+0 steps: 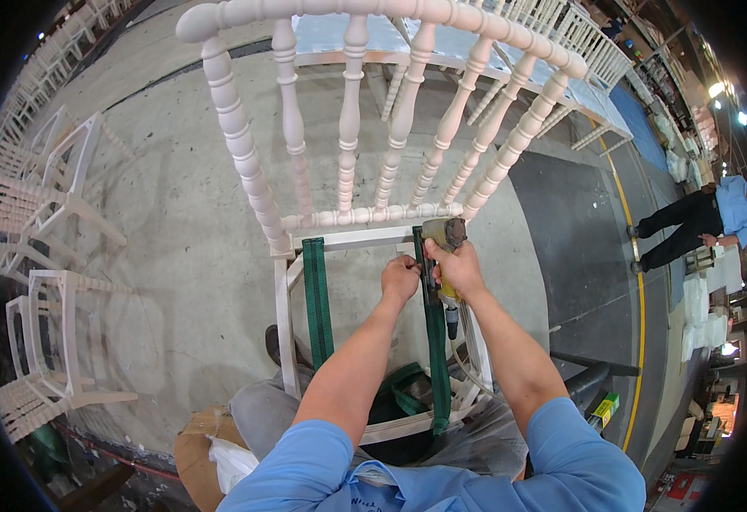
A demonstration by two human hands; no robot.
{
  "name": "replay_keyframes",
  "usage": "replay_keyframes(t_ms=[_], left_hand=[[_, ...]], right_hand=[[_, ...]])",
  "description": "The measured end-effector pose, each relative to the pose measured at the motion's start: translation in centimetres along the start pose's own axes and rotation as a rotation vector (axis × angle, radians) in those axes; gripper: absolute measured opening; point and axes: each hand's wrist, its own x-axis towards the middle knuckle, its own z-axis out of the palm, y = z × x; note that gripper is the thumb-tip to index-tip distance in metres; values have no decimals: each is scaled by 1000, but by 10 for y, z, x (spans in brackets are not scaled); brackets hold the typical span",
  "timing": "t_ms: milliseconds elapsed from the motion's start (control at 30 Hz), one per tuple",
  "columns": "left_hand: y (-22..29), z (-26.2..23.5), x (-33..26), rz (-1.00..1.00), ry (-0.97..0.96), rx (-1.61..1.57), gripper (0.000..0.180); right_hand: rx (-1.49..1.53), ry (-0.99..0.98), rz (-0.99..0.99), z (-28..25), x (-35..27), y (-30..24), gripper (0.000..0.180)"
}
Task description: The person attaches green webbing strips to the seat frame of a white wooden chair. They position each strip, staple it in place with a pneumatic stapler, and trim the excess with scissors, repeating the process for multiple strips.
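Note:
In front of me stands a white chair frame (352, 102) with a tall back of turned spindles and an open seat. Two dark green webbing straps run front to back across that seat, the left strap (315, 290) and the right strap (437, 367). My right hand (463, 271) is wrapped round a yellow air stapler (444, 232), whose head sits at the rear seat rail by the right strap. Just left of the tool, my left hand (401, 277) has its fingers curled together beside this strap; what they hold, if anything, is hidden.
More white chairs (58, 333) are grouped at left. Pale panels (335, 38) on white legs stand beyond the chair back. A person in a blue shirt (736, 209) is at far right. An air hose (467, 371) trails from the stapler. Cardboard (194, 456) lies at lower left.

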Motion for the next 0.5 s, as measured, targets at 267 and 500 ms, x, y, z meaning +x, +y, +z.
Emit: replay_keyframes(t_ms=[267,500], left_hand=[[-3,-3,3,3,-13,40,20],[-2,0,1,-18,-11,-16,21]], right_hand=[[40,3,-32,8,-4,1,32],[6,11,-23,2,-8,-2,28]])
